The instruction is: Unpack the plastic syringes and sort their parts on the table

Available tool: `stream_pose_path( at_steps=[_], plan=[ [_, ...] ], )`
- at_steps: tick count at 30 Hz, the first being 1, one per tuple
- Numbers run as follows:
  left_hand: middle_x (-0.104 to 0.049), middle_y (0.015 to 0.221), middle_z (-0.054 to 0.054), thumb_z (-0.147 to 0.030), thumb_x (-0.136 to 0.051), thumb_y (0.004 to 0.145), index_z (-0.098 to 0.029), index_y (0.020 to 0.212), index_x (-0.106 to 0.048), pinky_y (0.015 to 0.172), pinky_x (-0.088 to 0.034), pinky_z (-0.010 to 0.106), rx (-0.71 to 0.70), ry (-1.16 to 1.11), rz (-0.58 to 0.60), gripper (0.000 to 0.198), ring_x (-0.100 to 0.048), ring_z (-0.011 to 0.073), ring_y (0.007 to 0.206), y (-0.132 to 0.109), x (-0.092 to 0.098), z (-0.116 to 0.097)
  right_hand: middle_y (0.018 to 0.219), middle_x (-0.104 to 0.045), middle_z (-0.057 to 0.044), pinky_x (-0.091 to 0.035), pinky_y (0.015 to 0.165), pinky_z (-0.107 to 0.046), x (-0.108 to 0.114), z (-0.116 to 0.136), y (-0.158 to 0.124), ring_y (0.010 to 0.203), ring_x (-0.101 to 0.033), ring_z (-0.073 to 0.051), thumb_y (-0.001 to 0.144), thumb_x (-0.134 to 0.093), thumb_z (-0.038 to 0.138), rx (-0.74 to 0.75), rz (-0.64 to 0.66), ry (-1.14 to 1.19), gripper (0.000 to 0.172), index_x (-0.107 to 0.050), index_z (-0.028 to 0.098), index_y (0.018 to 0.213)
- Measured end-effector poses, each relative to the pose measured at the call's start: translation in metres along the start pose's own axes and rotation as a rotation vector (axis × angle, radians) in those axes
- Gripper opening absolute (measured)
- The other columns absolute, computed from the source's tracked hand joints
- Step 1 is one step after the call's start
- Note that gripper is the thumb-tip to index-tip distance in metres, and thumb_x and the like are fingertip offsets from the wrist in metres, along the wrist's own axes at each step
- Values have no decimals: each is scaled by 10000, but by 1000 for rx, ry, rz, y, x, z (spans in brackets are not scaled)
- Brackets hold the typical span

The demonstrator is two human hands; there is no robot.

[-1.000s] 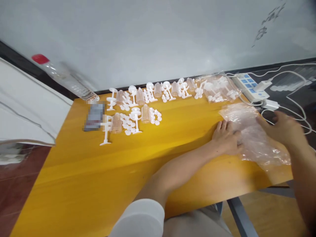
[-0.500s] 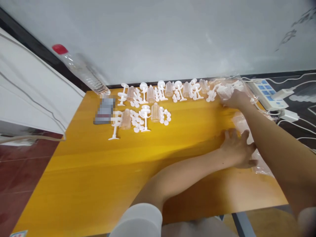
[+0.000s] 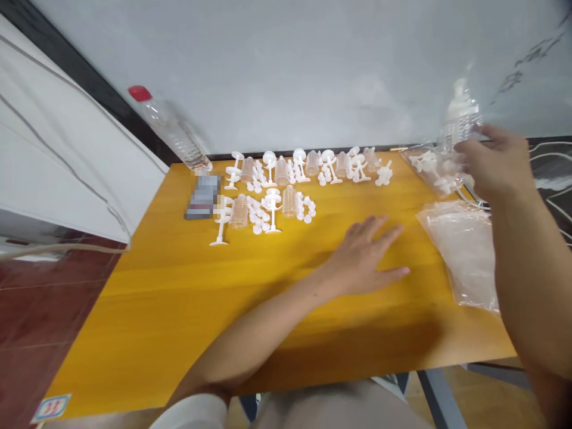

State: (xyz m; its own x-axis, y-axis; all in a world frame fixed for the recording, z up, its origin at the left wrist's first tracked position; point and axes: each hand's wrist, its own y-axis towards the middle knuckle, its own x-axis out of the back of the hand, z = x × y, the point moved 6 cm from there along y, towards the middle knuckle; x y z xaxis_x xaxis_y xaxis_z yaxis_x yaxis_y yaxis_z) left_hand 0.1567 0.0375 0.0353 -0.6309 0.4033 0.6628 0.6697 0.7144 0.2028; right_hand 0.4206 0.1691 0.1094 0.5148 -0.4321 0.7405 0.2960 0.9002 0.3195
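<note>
My right hand (image 3: 496, 158) grips a clear plastic bag (image 3: 462, 122) with white parts and clear cups in it, raised at the back right. Below it another bag of white parts (image 3: 431, 167) rests by the board. My left hand (image 3: 364, 253) hovers over the middle of the table, fingers spread, holding nothing. Along the back edge runs a row of clear ribbed cups (image 3: 282, 171), white stands (image 3: 328, 164) and small white discs (image 3: 384, 173). A shorter row in front has a ribbed cup (image 3: 289, 201), a white stand (image 3: 273, 211) and discs (image 3: 306, 208).
Flat clear bags (image 3: 467, 250) lie at the table's right side. A red-capped bottle (image 3: 174, 134) leans against the whiteboard (image 3: 286, 71) at the back left, near a blurred phone (image 3: 203, 196). White cables run at the far right.
My right hand has lifted a filled bag up off the pile at the back right. My left hand has moved left, away from the flat bags. The view has shifted slightly.
</note>
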Motion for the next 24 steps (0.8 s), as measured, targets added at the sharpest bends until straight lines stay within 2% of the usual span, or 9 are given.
stream_pose_path(
  at_steps=[2,3,6,8,11,15,18,21,24],
  plan=[
    [-331,1689,127,-572,-605,957,-287,1587,-363,1280,-277,525,71,-102,-200,732,-290,327,1574,-19,37,17,1194,-659,-182,-541,785,-402,-7,19,-44,919,-662,-241,833,-563,332,-151,159,517,518,-574,133,1310],
    [-337,1686,119,-562,-628,948,-304,1591,-345,1265,-308,517,110,-165,-323,748,-327,318,1559,-30,55,27,1164,-680,-150,-558,762,-389,-20,31,-71,883,-667,-232,815,-569,338,-217,334,730,464,-608,168,1245],
    [-355,1672,119,-524,-746,871,-342,1591,-323,1180,-433,484,256,-401,-578,854,-482,309,1461,-63,87,57,937,-734,-94,-581,600,-366,-65,55,-162,705,-670,-233,733,-612,416,-481,799,1063,382,-672,212,1050],
    [-494,1578,132,-499,-816,804,-339,1581,-343,1049,-543,433,371,-553,-564,923,-643,282,1277,-81,87,72,834,-735,-88,-591,570,-366,-93,56,-210,629,-664,-228,699,-614,431,-623,1011,1122,384,-687,198,996],
    [-749,1165,95,-514,-842,756,-250,1459,-508,741,-601,317,554,-660,-482,821,-744,201,855,-108,75,88,853,-752,-94,-622,632,-384,-120,43,-239,675,-708,-247,778,-588,485,-723,1118,1138,372,-691,191,982],
    [-743,844,35,-613,-767,785,-169,1033,-660,605,-534,235,733,-651,-522,520,-700,154,713,-143,65,103,983,-757,-118,-635,655,-410,-121,19,-232,764,-744,-273,924,-383,749,-745,1101,1059,646,-672,212,1136],
    [-740,811,37,-640,-688,838,-172,890,-660,582,-498,224,793,-575,-431,472,-680,147,695,-160,59,107,1115,-731,-120,-646,683,-407,-103,-2,-221,752,-727,-243,877,-531,769,-654,834,797,657,-635,235,1244],
    [-710,737,32,-613,-587,917,-178,772,-655,603,-481,251,773,-380,-295,463,-639,150,656,-170,56,107,1208,-694,-112,-631,858,-519,-83,0,-216,902,-724,-300,843,-689,668,-305,501,363,609,-617,278,1305],
    [-726,847,25,-529,-631,916,-200,965,-673,688,-507,293,757,-82,-405,335,-651,173,700,-179,69,105,1364,-621,-129,-527,1014,-666,-86,33,-224,1189,-640,-414,910,-627,621,118,301,98,580,-568,334,1411]
  ],
)
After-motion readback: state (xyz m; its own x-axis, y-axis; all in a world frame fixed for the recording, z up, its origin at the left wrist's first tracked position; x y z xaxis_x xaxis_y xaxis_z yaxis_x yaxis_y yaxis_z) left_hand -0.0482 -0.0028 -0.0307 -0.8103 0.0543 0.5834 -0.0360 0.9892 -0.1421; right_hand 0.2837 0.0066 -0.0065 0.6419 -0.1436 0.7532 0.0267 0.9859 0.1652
